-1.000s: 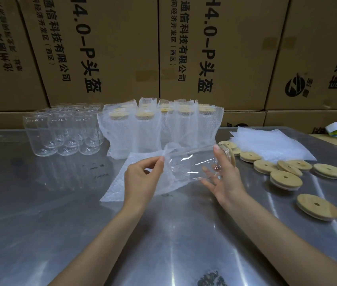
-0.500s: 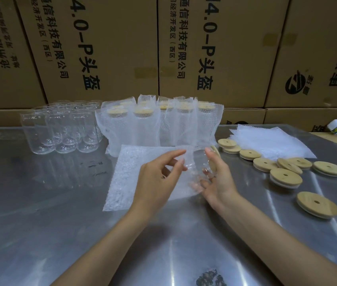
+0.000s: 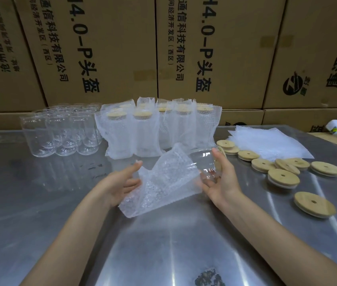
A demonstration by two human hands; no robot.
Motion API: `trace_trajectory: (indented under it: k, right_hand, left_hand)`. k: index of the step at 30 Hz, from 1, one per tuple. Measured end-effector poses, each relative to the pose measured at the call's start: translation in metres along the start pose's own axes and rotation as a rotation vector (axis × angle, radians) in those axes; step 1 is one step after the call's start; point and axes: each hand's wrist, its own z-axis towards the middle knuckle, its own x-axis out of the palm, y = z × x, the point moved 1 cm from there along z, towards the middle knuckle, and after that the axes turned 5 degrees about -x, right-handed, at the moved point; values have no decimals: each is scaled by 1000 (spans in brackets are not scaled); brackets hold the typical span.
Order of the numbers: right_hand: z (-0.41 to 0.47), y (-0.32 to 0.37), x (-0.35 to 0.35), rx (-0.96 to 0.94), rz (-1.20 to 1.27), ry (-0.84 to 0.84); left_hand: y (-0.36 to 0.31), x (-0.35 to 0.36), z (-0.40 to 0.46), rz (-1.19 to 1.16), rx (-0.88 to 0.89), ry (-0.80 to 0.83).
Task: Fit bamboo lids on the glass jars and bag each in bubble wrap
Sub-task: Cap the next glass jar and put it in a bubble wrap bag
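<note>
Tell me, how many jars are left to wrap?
Lots are done: bagged jars with bamboo lids stand in rows at the back. Right now the left hand holds a bubble wrap bag while the right hand pushes a lidded jar in. Still waiting: bare jars, and loose lids.

A steel table (image 3: 39, 203) filled the lower view, its brushed top dull grey with pale streaks of overhead light running toward 6 o'clock and a dark smudge (image 3: 209, 277) near the bottom edge. Behind it, from 9 to 3 o'clock, a wall of stacked brown cardboard cartons (image 3: 109, 48) closed off the room, printed with black Chinese characters and a round logo (image 3: 292, 86) at 2 o'clock. Strips of tape showed on their faces
</note>
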Motion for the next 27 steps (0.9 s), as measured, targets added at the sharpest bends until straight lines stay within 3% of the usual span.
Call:
trace_trajectory:
  k: [4,9,12,18,22,24,27]
  right_hand:
    - [-1,2,2,4,75,15]
    - [-2,6,2,7,180,42]
    - [1,6,1,29,189,43]
    - [-3,6,2,-8,136,113]
    - [-6,5,6,5,106,159]
    - [-8,5,8,-17,57,205]
    - [-7,3,9,-61,-53,272]
  left_hand:
    - [0,2,-1,6,-67,118]
    - [-3,1,-7,11,7,240]
    - [-2,-1,-7,30,91,179]
    - [-1,16,-13,3,176,219]
    - [1,29,-19,-148,250,209]
    - [3,34,-17,-189,306,278]
    - [5,38,-20,-114,435,268]
